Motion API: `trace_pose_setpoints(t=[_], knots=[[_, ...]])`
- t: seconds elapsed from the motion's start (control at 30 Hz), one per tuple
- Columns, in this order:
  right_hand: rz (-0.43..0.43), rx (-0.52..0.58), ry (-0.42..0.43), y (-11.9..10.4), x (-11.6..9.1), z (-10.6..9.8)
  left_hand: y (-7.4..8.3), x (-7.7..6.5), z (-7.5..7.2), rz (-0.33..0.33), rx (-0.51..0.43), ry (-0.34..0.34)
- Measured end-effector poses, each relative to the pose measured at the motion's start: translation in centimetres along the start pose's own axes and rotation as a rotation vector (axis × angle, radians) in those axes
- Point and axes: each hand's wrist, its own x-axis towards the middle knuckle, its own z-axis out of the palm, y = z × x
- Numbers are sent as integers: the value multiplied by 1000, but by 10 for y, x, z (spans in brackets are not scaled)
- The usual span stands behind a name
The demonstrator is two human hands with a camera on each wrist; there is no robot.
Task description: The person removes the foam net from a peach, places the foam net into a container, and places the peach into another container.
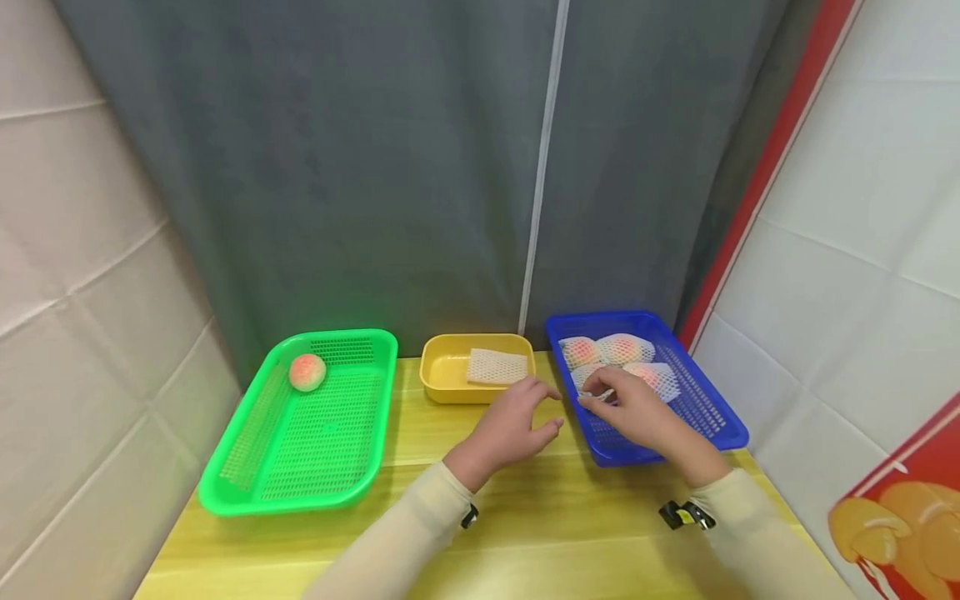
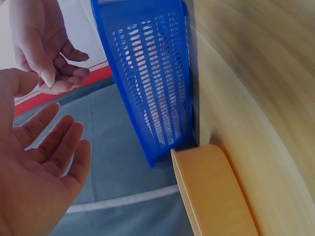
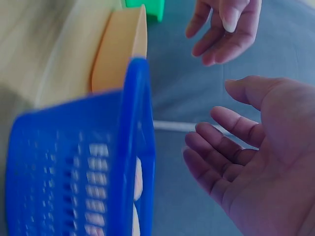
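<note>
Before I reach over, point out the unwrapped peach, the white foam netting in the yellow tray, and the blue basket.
Unwrapped peach (image 1: 307, 372): head view, middle of its skin.
White foam netting (image 1: 497, 367): head view, middle of its mesh.
Blue basket (image 2: 152, 73): left wrist view, slotted outer wall.

Wood-grain table (image 1: 562, 521): green basket (image 1: 322, 442), yellow tub (image 1: 457, 395), blue basket (image 1: 622, 457).

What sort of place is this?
Likely a makeshift booth set up for tabletop handling: gray curtain hung across the back, creased white sheeting on both sides, and a wood-grain table bearing plastic baskets.
</note>
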Motion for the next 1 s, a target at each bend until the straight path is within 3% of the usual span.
trace_pose_setpoints(t=[0.3,0.63,1.0], knots=[[66,-41,66,20,-7,-25,13,30,28,77,101,-73],[118,-79,64,39,-1,-44,24,53,66,199,247,-205],[136,-163,49,69,15,-63,22,60,100,299,379,-309]])
